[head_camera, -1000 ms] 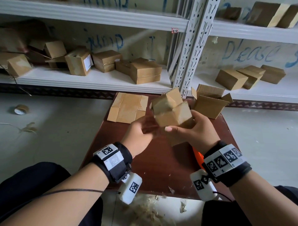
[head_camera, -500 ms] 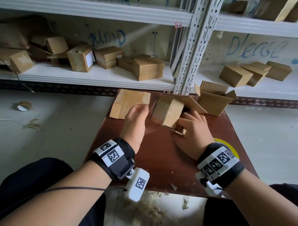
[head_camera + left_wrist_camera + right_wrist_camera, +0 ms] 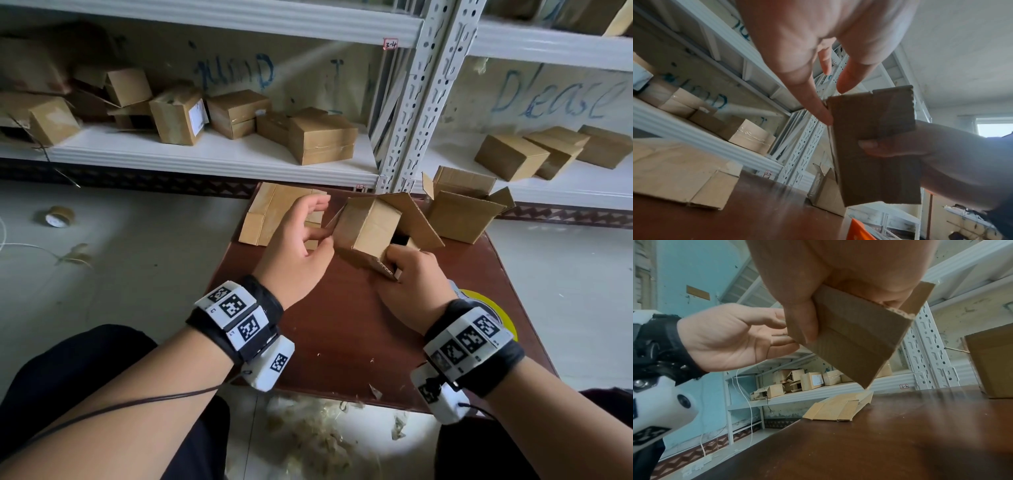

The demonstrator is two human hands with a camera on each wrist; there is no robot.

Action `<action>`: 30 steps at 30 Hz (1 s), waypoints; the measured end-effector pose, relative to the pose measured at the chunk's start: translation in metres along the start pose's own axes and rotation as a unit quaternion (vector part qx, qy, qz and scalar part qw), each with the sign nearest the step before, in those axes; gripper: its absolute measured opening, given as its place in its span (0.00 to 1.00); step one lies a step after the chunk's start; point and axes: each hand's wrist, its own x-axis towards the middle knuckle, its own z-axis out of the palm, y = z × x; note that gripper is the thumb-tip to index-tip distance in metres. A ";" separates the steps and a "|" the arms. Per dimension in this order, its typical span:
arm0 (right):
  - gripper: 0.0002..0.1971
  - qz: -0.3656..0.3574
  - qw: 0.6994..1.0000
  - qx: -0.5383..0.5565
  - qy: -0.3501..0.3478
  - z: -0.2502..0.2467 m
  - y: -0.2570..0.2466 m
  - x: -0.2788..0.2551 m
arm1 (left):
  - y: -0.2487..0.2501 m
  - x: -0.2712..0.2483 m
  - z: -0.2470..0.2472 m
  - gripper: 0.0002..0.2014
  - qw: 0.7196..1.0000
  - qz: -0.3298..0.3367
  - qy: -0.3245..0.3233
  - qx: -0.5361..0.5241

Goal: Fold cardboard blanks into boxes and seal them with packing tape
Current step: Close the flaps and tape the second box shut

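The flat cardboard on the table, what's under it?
The flat cardboard lies straight on the brown table. Nothing pokes out beneath it, but anything thin underneath would be hidden. The left hand covers one corner.

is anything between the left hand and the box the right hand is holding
Nothing visible. The left hand is open right beside the box, a fingertip at its edge. The right hand grips the box's lower corner, on the other side.
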 end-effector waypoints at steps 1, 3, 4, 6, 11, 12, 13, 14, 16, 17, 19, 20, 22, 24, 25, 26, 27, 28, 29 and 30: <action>0.18 0.011 1.000 0.004 -0.004 0.000 -0.001 0.000 | -0.002 0.001 -0.002 0.27 1.000 0.008 -0.003 0.012; 0.24 0.029 0.999 0.000 -0.016 0.000 -0.001 -0.002 | -0.002 0.003 -0.005 0.27 0.998 0.031 -0.013 0.054; 0.24 0.032 0.999 -0.006 -0.021 0.000 -0.001 -0.002 | -0.002 0.004 -0.008 0.28 0.995 0.049 -0.020 0.087; 0.21 0.033 0.998 -0.024 -0.040 0.002 0.001 -0.003 | -0.003 0.004 -0.013 0.28 0.980 0.103 -0.032 0.169; 0.17 0.011 0.994 -0.040 -0.104 0.003 -0.005 -0.006 | -0.009 0.005 -0.015 0.22 0.938 0.221 -0.045 0.264; 0.16 0.006 0.993 -0.032 -0.109 0.003 -0.006 -0.007 | -0.009 0.005 -0.014 0.19 0.933 0.231 -0.042 0.274; 0.15 0.003 0.993 -0.027 -0.116 0.002 -0.006 -0.007 | -0.011 0.004 -0.012 0.16 0.931 0.235 -0.037 0.278; 0.13 -0.002 0.992 -0.029 -0.123 0.002 -0.007 -0.008 | -0.012 0.003 -0.011 0.14 0.931 0.236 -0.034 0.275; 0.10 -0.020 0.990 -0.042 -0.133 0.002 -0.007 -0.008 | -0.014 0.002 -0.007 0.09 0.935 0.236 -0.032 0.262; 0.10 -0.026 0.989 -0.048 -0.137 0.002 -0.007 -0.009 | -0.015 0.002 -0.006 0.07 0.936 0.239 -0.034 0.256; 0.10 -0.024 0.987 -0.055 -0.149 0.003 -0.008 -0.011 | -0.015 0.001 -0.003 0.06 0.940 0.238 -0.038 0.243; 0.11 -0.021 0.987 -0.055 -0.152 0.003 -0.008 -0.011 | -0.015 0.001 -0.003 0.06 0.942 0.238 -0.041 0.235; 0.11 -0.017 0.988 -0.047 -0.149 0.002 -0.007 -0.012 | -0.014 0.001 -0.004 0.07 0.946 0.235 -0.053 0.216; 0.09 -0.024 0.990 -0.033 -0.133 0.000 -0.006 -0.011 | -0.012 0.003 -0.008 0.11 0.949 0.225 -0.074 0.207; 0.08 -0.030 0.992 -0.027 -0.122 -0.001 -0.005 -0.010 | -0.012 0.003 -0.011 0.15 0.951 0.214 -0.083 0.209; 0.08 -0.038 0.993 -0.026 -0.112 -0.002 -0.004 -0.010 | -0.011 0.004 -0.014 0.20 0.954 0.196 -0.092 0.209; 0.08 -0.049 0.993 -0.028 -0.103 -0.003 -0.003 -0.009 | -0.010 0.005 -0.016 0.24 0.958 0.174 -0.099 0.204; 0.08 -0.061 0.993 -0.033 -0.100 -0.004 -0.003 -0.009 | -0.008 0.005 -0.019 0.27 0.962 0.156 -0.107 0.196; 0.07 -0.074 0.992 -0.035 -0.101 -0.004 -0.002 -0.008 | -0.006 0.005 -0.021 0.29 0.964 0.147 -0.117 0.190; 0.05 -0.086 0.990 -0.034 -0.105 -0.005 -0.001 -0.007 | -0.005 0.004 -0.022 0.30 0.962 0.147 -0.130 0.188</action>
